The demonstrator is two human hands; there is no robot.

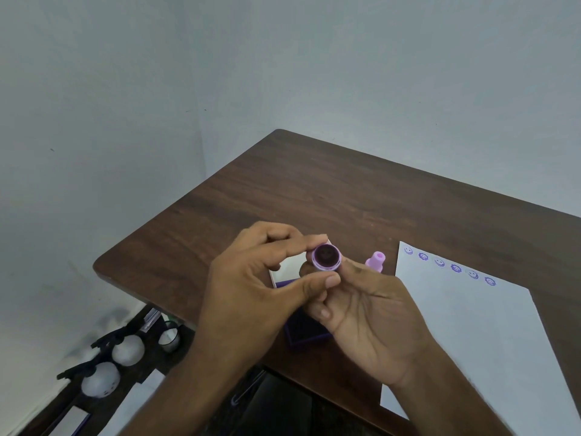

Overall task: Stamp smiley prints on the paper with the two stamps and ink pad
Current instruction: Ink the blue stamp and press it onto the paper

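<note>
Brown wooden table (314, 190) stands against a grey wall. I pinch one purple stamp (326, 257) with my left hand (251, 287) and right hand (371, 313), its inked face up, above the ink pad (301, 332). Second stamp (375, 262) stands beside the paper (471, 325).

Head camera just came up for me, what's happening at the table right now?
A person holds a purple stamp up in both hands, inked smiley face turned toward the camera: left hand pinching its rim, right hand supporting from below. The second stamp stands on the table behind the hands. The open ink pad lies partly hidden beneath them. The paper on the right carries a row of six prints along its top edge.
</note>
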